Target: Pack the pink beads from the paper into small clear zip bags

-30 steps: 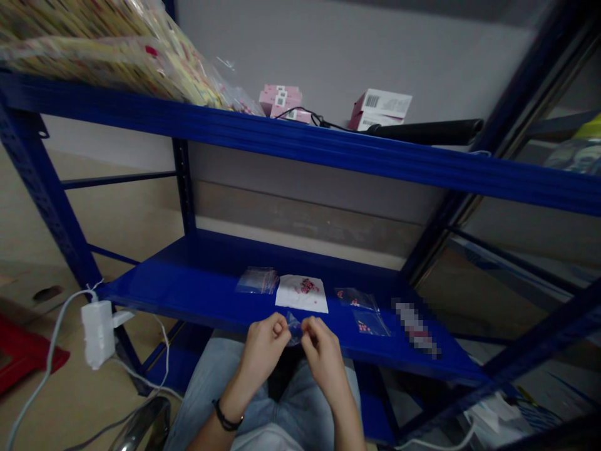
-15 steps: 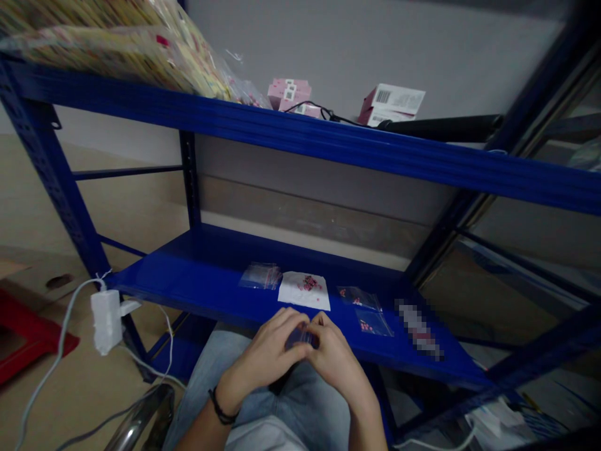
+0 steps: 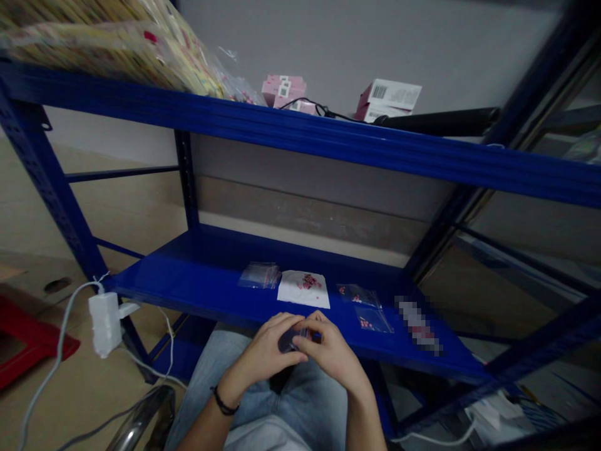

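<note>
Two bare hands close together: the left hand (image 3: 267,344) and right hand (image 3: 332,347) both clench a small plastic bag (image 3: 290,341) between them, just in front of the edge of the blue steel shelf (image 3: 197,275). Fingers hide its long axis.

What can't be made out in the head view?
Head view:
Small item between left hand and right hand: mostly hidden by both.
Pixelated object on lower shelf: blurred, unidentifiable.
Wrapped package: cut off by top edge.
Red object on floor: cut off by left edge.
Pink box labels: too small.
</note>
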Available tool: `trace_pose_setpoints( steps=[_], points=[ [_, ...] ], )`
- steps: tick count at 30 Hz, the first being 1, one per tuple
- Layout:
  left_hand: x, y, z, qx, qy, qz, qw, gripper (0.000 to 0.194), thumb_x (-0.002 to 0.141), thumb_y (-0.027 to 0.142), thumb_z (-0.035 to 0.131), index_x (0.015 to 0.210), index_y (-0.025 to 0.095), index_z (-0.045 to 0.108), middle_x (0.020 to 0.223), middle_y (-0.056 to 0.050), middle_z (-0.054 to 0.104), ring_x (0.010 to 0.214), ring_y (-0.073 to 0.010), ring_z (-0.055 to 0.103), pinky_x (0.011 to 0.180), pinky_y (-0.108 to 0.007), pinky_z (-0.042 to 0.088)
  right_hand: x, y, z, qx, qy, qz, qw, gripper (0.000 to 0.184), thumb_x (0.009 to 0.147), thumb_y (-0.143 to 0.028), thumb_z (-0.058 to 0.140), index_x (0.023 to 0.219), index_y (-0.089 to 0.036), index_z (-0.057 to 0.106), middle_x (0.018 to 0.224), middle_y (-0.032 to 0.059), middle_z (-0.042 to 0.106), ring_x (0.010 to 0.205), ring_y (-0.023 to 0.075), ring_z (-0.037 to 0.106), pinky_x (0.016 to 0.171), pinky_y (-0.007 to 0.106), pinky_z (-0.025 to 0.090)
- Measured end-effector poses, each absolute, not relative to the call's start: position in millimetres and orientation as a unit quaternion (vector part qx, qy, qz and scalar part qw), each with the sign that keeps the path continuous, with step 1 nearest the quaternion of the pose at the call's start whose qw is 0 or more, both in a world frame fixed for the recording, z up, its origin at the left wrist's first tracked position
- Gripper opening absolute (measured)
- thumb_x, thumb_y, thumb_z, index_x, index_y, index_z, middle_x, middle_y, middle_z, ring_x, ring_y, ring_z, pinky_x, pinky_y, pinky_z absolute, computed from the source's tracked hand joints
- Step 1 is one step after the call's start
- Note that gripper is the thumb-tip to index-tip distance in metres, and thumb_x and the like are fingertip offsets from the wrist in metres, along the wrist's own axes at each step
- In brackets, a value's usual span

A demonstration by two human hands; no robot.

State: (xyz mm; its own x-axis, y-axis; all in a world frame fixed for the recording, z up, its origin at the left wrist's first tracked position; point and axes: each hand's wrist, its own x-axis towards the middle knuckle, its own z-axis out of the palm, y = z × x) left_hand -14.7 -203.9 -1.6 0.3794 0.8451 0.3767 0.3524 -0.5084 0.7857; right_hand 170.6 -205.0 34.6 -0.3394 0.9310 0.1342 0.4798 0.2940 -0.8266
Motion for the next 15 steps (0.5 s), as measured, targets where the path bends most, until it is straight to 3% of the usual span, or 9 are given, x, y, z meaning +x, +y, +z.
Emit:
trace_pose_setpoints(
  steps=[5,10,15],
  points=[
    [-11,-201,-8,0.742,0.366,0.444,0.345,0.053,0.072,0.038,0.081,0.119,0.024,0.062,0.109,-0.005,0.064,0.102,-0.0239,0.058,0.090,-0.035,0.046,170,-202,27,-0.422,-0.694,0.415,0.411,0.016,0.085,-0.033,0.066,0.077,-0.021,0.073,0.093,0.0033,0.059,0.092,0.0183,0.057,0.082,0.028,0.044],
    [-16,-193,-18,0.671,0.337,0.516,0.412,0.046,0.082,0.042,0.070,0.121,0.021,0.059,0.109,-0.008,0.063,0.101,-0.0236,0.060,0.090,-0.034,0.046,165,-194,6,-0.403,-0.393,0.522,0.641,0.020,0.082,-0.039,0.070,0.078,-0.020,0.065,0.085,0.0009,0.061,0.088,0.0185,0.063,0.076,0.027,0.049],
    [-25,-182,17,0.776,0.396,0.432,0.232,0.051,0.074,0.041,0.078,0.120,0.025,0.061,0.107,-0.005,0.064,0.100,-0.0240,0.056,0.090,-0.036,0.043,146,-190,-14,-0.308,-0.211,0.645,0.667,0.024,0.078,-0.036,0.071,0.095,-0.020,0.065,0.086,0.0035,0.070,0.085,0.0205,0.068,0.076,0.032,0.054]
  ],
)
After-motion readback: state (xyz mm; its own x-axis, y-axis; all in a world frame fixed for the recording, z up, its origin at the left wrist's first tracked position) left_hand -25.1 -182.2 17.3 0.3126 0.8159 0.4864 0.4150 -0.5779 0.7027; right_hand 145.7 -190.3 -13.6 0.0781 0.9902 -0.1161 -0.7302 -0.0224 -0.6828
